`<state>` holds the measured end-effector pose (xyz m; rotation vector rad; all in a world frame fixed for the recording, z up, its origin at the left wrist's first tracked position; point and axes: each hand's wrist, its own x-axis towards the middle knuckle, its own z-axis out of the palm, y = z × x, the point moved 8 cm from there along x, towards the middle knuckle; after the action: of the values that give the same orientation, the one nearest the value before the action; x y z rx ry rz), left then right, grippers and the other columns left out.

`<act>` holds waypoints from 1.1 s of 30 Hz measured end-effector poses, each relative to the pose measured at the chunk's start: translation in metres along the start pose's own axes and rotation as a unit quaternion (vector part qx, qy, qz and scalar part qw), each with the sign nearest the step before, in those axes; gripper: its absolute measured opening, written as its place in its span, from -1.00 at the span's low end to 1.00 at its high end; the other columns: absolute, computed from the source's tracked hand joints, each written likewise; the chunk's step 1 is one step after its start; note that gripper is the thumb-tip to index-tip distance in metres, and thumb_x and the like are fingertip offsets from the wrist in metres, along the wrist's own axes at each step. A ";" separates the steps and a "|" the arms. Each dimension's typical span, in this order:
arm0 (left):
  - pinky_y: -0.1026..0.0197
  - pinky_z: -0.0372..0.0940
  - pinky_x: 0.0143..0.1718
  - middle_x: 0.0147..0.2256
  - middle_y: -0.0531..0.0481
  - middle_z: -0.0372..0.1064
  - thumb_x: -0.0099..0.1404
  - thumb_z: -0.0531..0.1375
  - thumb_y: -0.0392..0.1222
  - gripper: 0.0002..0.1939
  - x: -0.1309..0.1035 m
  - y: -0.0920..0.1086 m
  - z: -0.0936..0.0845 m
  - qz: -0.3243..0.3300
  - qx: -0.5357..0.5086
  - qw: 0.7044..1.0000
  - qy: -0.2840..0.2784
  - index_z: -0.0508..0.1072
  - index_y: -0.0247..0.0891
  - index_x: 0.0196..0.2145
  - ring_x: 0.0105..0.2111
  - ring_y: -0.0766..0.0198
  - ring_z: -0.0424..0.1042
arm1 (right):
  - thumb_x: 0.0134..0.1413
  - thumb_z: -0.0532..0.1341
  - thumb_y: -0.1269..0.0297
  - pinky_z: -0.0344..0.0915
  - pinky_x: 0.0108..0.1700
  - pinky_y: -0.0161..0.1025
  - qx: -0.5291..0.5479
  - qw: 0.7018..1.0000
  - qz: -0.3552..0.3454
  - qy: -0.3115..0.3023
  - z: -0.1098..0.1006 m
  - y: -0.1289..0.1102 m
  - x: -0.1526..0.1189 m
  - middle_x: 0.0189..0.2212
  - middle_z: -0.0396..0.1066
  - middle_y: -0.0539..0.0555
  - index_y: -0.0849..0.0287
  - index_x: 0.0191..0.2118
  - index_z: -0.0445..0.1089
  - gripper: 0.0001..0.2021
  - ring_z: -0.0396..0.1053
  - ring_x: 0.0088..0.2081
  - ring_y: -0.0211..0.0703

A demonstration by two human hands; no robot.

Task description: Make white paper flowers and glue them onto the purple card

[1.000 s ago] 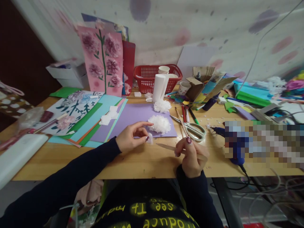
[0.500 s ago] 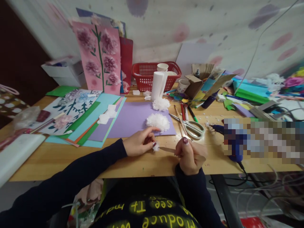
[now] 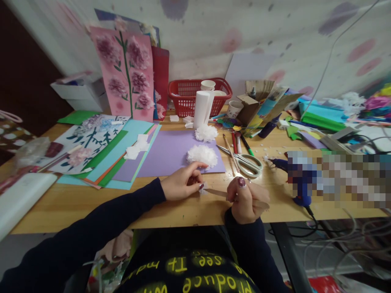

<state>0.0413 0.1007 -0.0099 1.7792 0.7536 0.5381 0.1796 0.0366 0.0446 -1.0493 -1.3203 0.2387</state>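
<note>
My left hand (image 3: 183,182) rests near the table's front, thumb and fingers pinched on a small crumpled white paper piece (image 3: 203,189). Beyond its fingertips a fluffy white paper flower (image 3: 202,156) lies on the purple sheet (image 3: 166,148). My right hand (image 3: 249,199) is closed around a thin, flat, brownish pointed strip (image 3: 216,193); its exact kind is unclear. The strip's tip reaches the paper piece. A second white paper flower (image 3: 206,133) sits farther back. Scissors (image 3: 249,165) with pale handles lie beyond my right hand.
A white paper roll (image 3: 202,109) stands before a red basket (image 3: 186,97). Markers and a brush (image 3: 230,152) lie by the scissors. To the right is a blue glue gun (image 3: 302,183) with a cord. Coloured sheets (image 3: 131,162) with white paper squares spread left.
Both hands shift very slightly to the right in view. The strip's tip stays against the white paper piece, and both grips look the same.
</note>
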 end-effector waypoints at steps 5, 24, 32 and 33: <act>0.31 0.19 -0.40 -0.39 0.07 0.33 0.20 0.11 -0.38 -0.51 0.001 -0.001 0.002 0.005 0.000 1.000 -0.010 0.11 -0.31 0.08 -0.48 0.40 0.27 | 0.25 -0.02 0.33 0.06 -0.59 -0.30 -0.037 0.995 -0.022 -0.085 0.004 -0.002 0.004 -0.79 0.19 -0.04 0.17 -0.73 0.24 -0.50 0.16 -0.71 -0.35; 0.29 0.20 -0.38 -0.42 0.07 0.35 0.13 0.16 -0.29 -0.61 -0.013 0.006 -0.048 -0.011 0.046 0.999 0.018 0.30 -0.30 -0.05 -0.44 0.35 0.32 | 0.22 0.05 0.33 0.01 -0.62 -0.33 -0.031 0.995 0.046 -0.086 0.007 0.014 0.003 -0.83 0.13 -0.07 0.19 -0.77 0.19 -0.50 0.08 -0.75 -0.40; 0.28 0.27 -0.41 -0.41 -0.08 0.45 0.09 0.18 -0.24 -0.85 -0.011 -0.005 -0.036 -0.044 0.151 0.987 -0.040 0.52 -0.36 -0.42 -0.46 0.32 0.39 | 0.19 0.04 0.30 -0.06 -0.64 -0.28 0.034 0.996 0.063 0.056 -0.012 0.014 0.004 -0.86 0.06 -0.07 0.15 -0.82 0.13 -0.47 0.04 -0.77 -0.38; 0.30 0.25 -0.45 -0.46 -0.06 0.44 0.09 0.20 -0.21 -0.85 -0.011 -0.008 -0.037 -0.061 0.169 0.983 -0.025 0.51 -0.36 -0.46 -0.51 0.34 0.36 | 0.20 0.05 0.30 -0.04 -0.64 -0.29 0.019 0.998 0.059 0.018 -0.007 0.013 0.005 -0.85 0.08 -0.07 0.16 -0.81 0.14 -0.47 0.04 -0.77 -0.38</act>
<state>0.0066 0.1193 -0.0055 2.0324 0.9544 0.2940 0.1928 0.0439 0.0392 -1.0961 -1.2182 0.3301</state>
